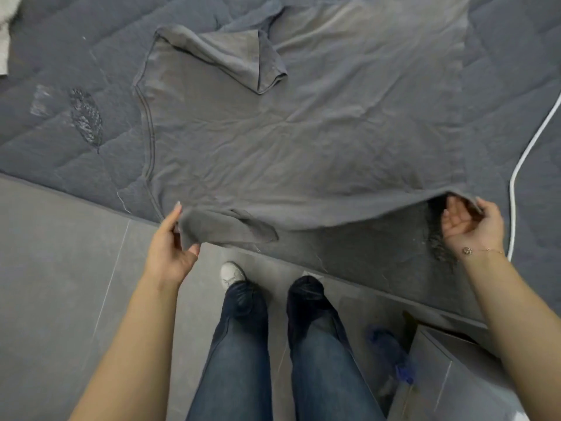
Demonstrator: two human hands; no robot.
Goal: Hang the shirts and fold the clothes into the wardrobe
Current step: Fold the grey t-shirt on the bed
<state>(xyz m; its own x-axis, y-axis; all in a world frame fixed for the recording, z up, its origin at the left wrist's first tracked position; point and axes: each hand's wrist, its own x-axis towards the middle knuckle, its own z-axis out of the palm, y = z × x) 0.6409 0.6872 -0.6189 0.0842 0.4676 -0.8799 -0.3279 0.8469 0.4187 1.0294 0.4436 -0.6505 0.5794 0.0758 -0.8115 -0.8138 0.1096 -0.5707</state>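
Shirt (303,132), grey and creased, lies spread flat over the dark quilted mattress (60,141) and fills the middle and upper part of the frame. One sleeve (243,62) is folded inward near the top centre; its neckline runs down the left side. The near edge is lifted off the mattress at both corners. At lower left the left hand (173,250) pinches the shirt's near sleeve between thumb and fingers, the cloth hanging in a small fold. At the right the right hand (470,226) is turned palm up, fingers curled round the hem, which drapes over them. A thin bracelet (479,251) sits on that wrist. A white cable (516,177) curves down the mattress at the right edge, just beside the right hand. Below, the person stands on grey floor tiles (60,284) in blue jeans (243,360), close against the mattress edge. A pale cloth (6,31) shows at the upper left corner.
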